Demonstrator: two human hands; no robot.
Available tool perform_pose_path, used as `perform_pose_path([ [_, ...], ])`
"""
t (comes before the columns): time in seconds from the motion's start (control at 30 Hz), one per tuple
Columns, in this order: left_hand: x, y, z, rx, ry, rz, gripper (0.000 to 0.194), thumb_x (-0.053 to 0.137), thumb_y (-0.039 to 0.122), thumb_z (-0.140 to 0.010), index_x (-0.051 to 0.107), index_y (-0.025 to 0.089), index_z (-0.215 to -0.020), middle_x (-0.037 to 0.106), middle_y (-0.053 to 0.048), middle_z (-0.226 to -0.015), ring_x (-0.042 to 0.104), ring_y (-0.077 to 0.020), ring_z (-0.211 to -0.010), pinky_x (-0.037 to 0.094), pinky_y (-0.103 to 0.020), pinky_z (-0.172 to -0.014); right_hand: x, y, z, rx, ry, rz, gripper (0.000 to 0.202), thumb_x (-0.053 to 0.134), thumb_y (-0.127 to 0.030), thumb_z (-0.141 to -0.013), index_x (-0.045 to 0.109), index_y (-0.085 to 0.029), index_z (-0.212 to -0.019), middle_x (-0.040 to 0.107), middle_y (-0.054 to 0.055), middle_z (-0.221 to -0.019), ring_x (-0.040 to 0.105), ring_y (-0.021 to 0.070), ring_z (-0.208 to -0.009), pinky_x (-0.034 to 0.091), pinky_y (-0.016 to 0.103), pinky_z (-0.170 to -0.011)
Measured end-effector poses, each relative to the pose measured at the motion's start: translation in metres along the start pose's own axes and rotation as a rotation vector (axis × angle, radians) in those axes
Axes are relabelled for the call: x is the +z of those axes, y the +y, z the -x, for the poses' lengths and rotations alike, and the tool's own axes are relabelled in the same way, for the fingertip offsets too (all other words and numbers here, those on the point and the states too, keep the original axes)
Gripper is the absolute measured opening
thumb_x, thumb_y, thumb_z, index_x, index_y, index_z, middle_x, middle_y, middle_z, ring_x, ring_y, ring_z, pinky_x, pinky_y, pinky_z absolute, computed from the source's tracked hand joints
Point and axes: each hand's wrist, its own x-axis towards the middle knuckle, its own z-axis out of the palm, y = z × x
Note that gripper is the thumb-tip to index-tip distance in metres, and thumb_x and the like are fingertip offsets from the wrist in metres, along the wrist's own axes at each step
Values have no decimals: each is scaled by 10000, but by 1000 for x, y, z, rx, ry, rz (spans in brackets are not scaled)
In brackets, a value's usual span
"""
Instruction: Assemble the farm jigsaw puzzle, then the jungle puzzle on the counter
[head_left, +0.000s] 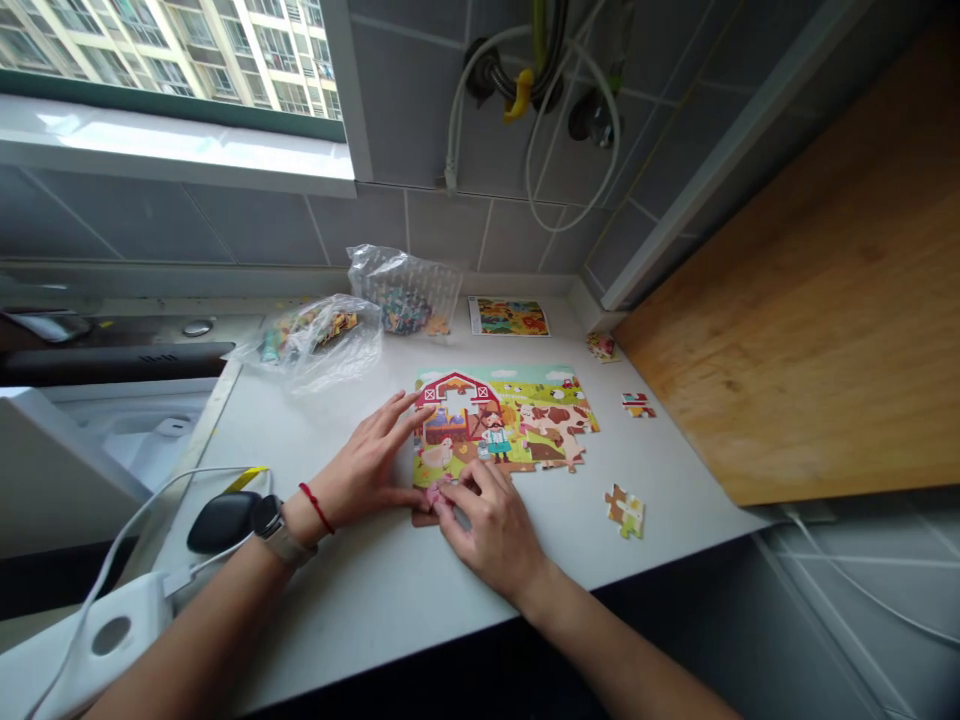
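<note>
A partly joined farm jigsaw puzzle (555,397) lies flat on the white countertop, with a gap in the red barn and an uneven lower right edge. My left hand (367,462) rests along the puzzle's left side, fingers spread and thumb against its lower left corner. At that corner, my right hand (489,520) has its thumb and fingers closed on a pink puzzle piece (437,495), partly hidden by the fingers. Loose joined pieces (625,511) lie to the right, red-and-white pieces (638,404) farther up, and another small pile (602,347) by the wooden panel.
Two clear plastic bags of pieces, one on the left (319,335) and one upright (405,300), stand at the back beside a picture card (510,317). A black device (221,522), cables and a white power strip (112,635) lie at left. A wooden panel (810,330) borders the right.
</note>
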Motion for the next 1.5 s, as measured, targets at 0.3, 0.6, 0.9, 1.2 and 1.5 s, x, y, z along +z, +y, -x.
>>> perform_pose_path([
  [0.3, 4, 1, 0, -18, -11, -62, 1090, 803, 709, -783, 324, 277, -1662, 199, -181, -1753, 156, -474, -1612, 311, -651, -1250, -24, 11, -6, -144, -183, 10, 181, 705, -288, -975, 770, -226, -1132, 645, 81, -1077, 624, 241, -1001, 564, 382, -904],
  [0.6, 8, -3, 1, -48, -35, -52, 1061, 771, 760, -778, 364, 317, -1652, 230, -131, -1755, 142, -476, -1614, 276, -662, -1257, -91, 156, -68, 354, 108, -73, 273, 640, -410, -966, 813, -203, -1009, 756, 92, -1086, 715, 226, -1032, 585, 332, -889],
  [0.9, 12, -5, 1, -68, -4, -73, 1127, 765, 821, -721, 388, 293, -1643, 256, -145, -1744, 91, -501, -1613, 218, -705, -1258, -144, 280, -132, 730, 122, 284, 446, 760, -386, -839, 774, -83, -1165, 777, 233, -1133, 716, 335, -1119, 524, 356, -935],
  [1.2, 8, -2, 0, -101, -23, -61, 1149, 671, 861, -782, 290, 256, -1680, 238, -152, -1749, 83, -492, -1616, 215, -684, -1267, -139, 297, -128, 733, 27, 444, 478, 725, -375, -910, 735, -87, -1291, 761, 236, -1230, 723, 324, -1144, 510, 304, -853],
  [1.5, 7, -6, 0, -81, -60, -65, 1116, 687, 877, -752, 373, 296, -1652, 307, -129, -1728, 132, -500, -1607, 244, -671, -1268, -152, 280, -102, 650, -37, 576, 431, 713, -545, -935, 780, -218, -1208, 798, 156, -1139, 743, 304, -1040, 506, 311, -775],
])
